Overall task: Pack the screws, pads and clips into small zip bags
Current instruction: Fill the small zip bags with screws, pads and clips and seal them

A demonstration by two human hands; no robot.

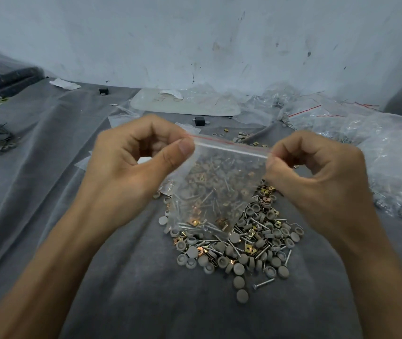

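Now | left hand (131,162), right hand (317,177) each pinch a top corner of the zip bag (219,182) between them, above the screw-pad-clip pile (256,248) | likely sealing: press along strip, mouth up.

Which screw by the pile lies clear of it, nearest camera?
The lone screw flat on the grey cloth at the near edge of the pile; the others are mixed into it or inside the bag.

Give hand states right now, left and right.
Left hand: closed, pinching the top left corner of the small clear plastic zip bag.
Right hand: closed, pinching the same bag's top right corner.
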